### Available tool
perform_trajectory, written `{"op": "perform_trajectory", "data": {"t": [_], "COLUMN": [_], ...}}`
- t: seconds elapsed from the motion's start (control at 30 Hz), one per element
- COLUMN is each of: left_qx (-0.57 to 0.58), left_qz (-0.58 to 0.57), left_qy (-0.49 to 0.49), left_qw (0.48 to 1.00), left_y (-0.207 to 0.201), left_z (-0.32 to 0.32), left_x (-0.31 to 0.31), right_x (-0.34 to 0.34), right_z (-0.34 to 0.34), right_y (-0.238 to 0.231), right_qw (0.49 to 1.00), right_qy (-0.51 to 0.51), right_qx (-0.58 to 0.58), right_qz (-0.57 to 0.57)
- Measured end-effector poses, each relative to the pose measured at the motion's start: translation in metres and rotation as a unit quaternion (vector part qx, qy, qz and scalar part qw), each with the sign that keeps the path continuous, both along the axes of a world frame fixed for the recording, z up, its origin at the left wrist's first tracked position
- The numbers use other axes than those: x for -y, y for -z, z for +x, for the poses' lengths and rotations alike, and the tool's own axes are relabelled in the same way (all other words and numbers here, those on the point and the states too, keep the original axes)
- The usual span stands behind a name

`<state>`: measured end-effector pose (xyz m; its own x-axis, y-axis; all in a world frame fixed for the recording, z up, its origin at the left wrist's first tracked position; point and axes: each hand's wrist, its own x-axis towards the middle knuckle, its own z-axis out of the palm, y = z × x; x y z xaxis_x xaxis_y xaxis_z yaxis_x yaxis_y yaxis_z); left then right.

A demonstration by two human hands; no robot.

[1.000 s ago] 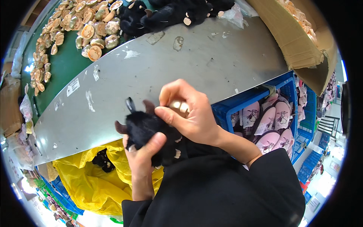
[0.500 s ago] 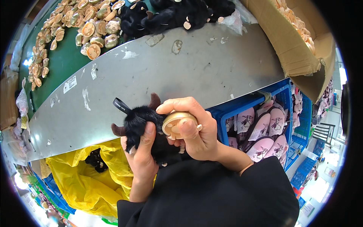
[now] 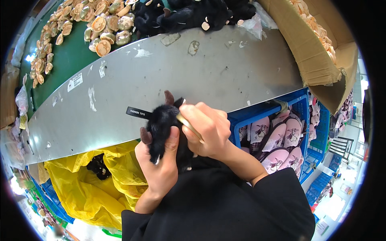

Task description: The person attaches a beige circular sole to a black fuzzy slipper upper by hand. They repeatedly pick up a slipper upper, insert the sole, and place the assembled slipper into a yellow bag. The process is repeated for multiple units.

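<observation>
My left hand point(image 3: 163, 170) is closed round a black plush toy point(image 3: 161, 122) with brown horns and a black ribbon tag point(image 3: 138, 113), its thumb pressed into the fur. In my right hand point(image 3: 207, 128) is a round tan plastic face piece point(image 3: 189, 126), turned edge-on against the toy's head. The piece's inner side is hidden, and most of it lies behind my fingers. Both hands are in front of my body at the near edge of the grey metal table point(image 3: 169, 76).
Many similar face pieces point(image 3: 102, 47) lie on the green belt point(image 3: 74, 52), beside more black plush toys point(image 3: 193, 16). A cardboard box point(image 3: 311, 52) stands at the far right. Below are a blue crate point(image 3: 237, 116) of pink slippers point(image 3: 277, 134) and a yellow bag point(image 3: 76, 176) holding a dark toy.
The face piece has turned from showing its inner side to edge-on and now presses against the toy's head. Toy and left hand have shifted slightly right.
</observation>
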<state>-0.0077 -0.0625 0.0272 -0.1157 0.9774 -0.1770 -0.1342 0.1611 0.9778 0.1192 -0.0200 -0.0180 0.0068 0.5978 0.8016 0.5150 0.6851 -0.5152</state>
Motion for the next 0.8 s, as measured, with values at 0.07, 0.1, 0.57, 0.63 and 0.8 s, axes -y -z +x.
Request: {"op": "perform_trajectory", "data": {"t": [0.07, 0.1, 0.57, 0.63, 0.8], "left_qx": [-0.003, -0.005, -0.002, 0.024, 0.124], "left_qz": [-0.002, -0.002, 0.015, 0.0, -0.06], "left_qy": [0.014, 0.006, 0.014, 0.037, 0.033], "left_qw": [1.0, 1.0, 1.0, 0.999, 0.99], "left_y": [0.006, 0.009, 0.019, 0.011, 0.015], "left_z": [-0.002, -0.003, -0.018, -0.018, -0.02], "left_x": [0.0, 0.001, -0.007, -0.011, -0.013], "right_x": [-0.003, -0.004, -0.003, -0.004, -0.002], "right_z": [-0.004, -0.004, 0.025, 0.026, 0.04], "right_y": [0.01, 0.012, -0.007, -0.003, -0.013], "right_qw": [1.0, 1.0, 0.946, 0.954, 0.853], "right_qy": [0.008, 0.013, -0.248, -0.228, -0.281], "right_qx": [0.005, 0.009, 0.037, 0.015, -0.11], "right_qz": [-0.012, -0.015, -0.204, -0.195, -0.425]}}
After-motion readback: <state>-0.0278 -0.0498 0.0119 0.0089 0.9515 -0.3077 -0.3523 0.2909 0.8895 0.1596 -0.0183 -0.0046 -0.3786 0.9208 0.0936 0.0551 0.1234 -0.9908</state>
